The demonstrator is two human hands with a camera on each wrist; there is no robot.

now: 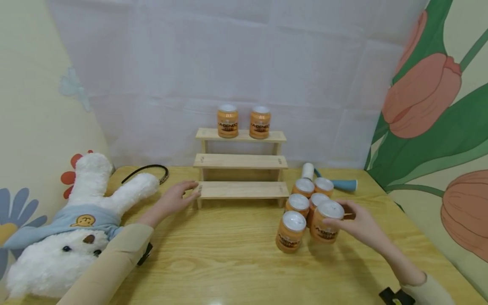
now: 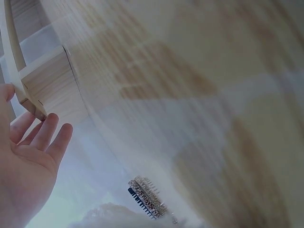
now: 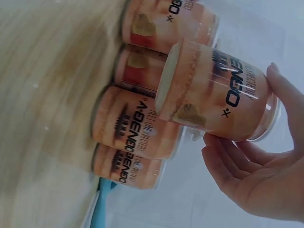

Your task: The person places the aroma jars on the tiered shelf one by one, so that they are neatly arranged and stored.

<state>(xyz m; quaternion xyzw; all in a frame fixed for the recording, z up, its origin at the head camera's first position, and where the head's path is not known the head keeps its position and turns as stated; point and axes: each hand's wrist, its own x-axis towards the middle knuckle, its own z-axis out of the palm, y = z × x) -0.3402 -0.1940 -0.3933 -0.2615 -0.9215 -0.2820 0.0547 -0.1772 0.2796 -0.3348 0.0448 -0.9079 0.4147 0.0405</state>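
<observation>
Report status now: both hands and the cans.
Right hand gripping orange can, raised off table. Left hand on lowest step of wooden stand, left end. Possibly in the way: other cans standing between held can and stand.

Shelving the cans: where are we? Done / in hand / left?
Done: two orange cans stand on the top tier of the wooden rack. In hand: the right hand holds one can, lifted off the table. Left, probably: five more cans clustered near the rack's right end; the middle tier and bottom tier hold none yet.
</observation>
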